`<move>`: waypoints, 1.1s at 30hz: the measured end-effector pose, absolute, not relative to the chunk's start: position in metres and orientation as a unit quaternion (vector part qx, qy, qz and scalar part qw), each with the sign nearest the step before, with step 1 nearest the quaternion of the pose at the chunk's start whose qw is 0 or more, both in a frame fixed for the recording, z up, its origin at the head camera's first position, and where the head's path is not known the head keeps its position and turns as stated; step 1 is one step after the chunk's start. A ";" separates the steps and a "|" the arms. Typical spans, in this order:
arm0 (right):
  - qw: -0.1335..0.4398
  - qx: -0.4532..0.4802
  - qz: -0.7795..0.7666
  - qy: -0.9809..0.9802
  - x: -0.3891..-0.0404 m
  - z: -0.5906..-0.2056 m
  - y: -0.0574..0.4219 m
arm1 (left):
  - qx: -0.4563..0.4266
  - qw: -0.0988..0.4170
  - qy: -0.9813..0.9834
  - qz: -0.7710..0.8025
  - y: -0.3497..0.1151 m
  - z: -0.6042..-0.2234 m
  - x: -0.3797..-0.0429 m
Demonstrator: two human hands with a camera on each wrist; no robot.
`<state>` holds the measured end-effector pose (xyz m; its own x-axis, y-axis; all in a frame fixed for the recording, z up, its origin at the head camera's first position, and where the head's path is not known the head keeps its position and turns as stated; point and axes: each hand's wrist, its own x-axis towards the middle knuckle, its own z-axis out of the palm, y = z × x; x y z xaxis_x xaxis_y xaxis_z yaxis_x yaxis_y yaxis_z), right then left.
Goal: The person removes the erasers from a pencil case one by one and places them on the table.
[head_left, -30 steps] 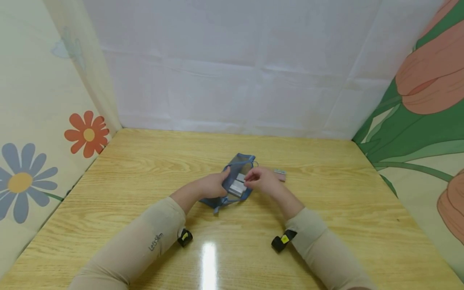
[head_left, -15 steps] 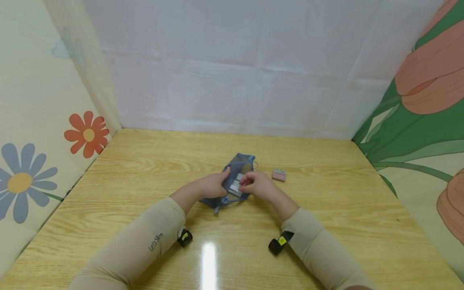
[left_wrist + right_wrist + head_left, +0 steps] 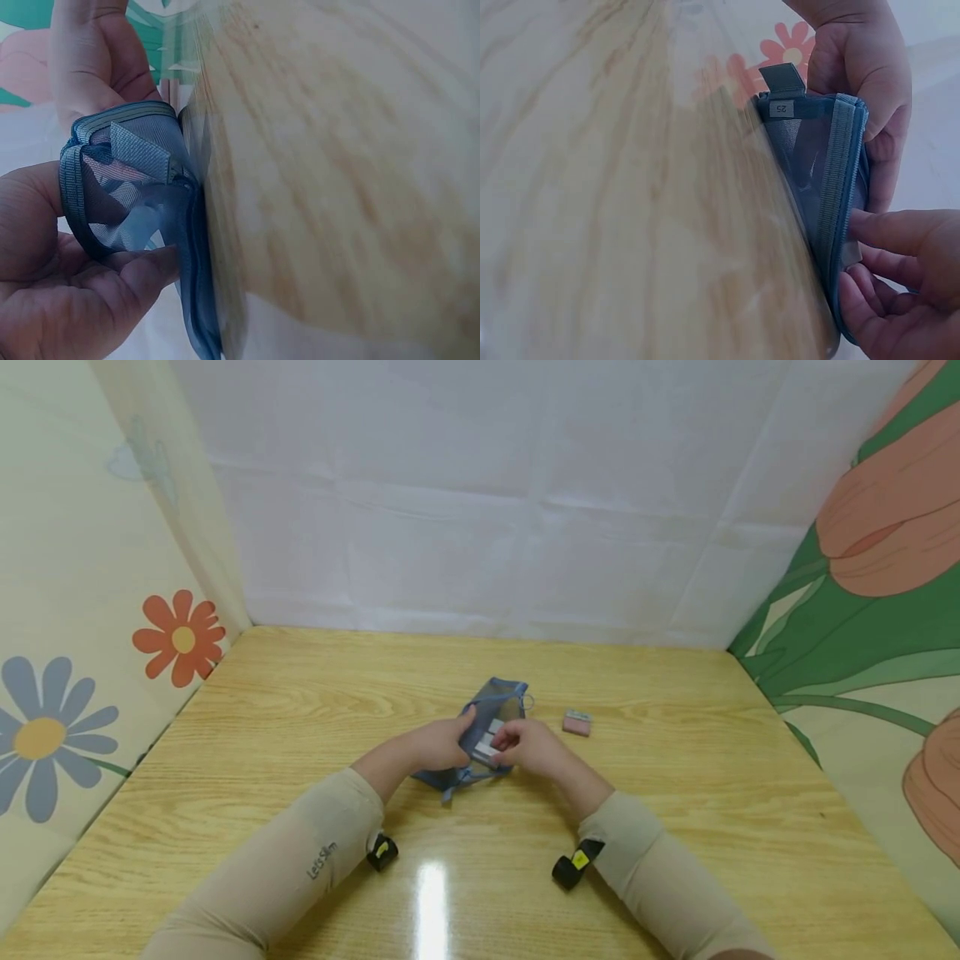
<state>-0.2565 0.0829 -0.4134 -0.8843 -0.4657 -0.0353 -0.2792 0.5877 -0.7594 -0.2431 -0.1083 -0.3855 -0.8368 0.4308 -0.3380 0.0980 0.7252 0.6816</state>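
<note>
A blue mesh zipper pouch [image 3: 480, 697] lies on the table with its zipped mouth spread apart. My left hand [image 3: 441, 743] grips its left side, thumb on the upper rim, as the left wrist view also shows. Small white blocks [image 3: 483, 747] sit inside the pouch. My right hand [image 3: 534, 747] is at the right side of the mouth, fingers curled. In the right wrist view its thumb [image 3: 885, 225] overlaps the zipper edge, and a pale block [image 3: 852, 253] shows between thumb and fingers. I cannot tell whether it pinches the rim or a block.
A small pink block with a greyish band [image 3: 577, 723] lies right of the pouch on the wood-grain table [image 3: 660, 710]. White cloth [image 3: 480, 502] hangs behind the table, and flower-printed sheets [image 3: 52, 735] stand at both sides. Black wrist cameras [image 3: 576, 863] hang below the sleeves.
My right hand has shifted slightly left and toward me over the pouch's mouth, uncovering the pink block. The left hand and pouch have stayed in place.
</note>
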 end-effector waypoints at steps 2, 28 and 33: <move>0.113 -0.210 -0.396 0.887 -0.256 -0.413 0.082 | 0.148 0.244 0.897 0.338 -0.108 -0.386 -0.244; 0.112 -0.207 -0.385 0.892 -0.257 -0.414 0.083 | 0.153 0.242 0.898 0.334 -0.108 -0.389 -0.246; 0.122 -0.202 -0.392 0.889 -0.258 -0.412 0.085 | 0.159 0.233 0.897 0.340 -0.109 -0.391 -0.247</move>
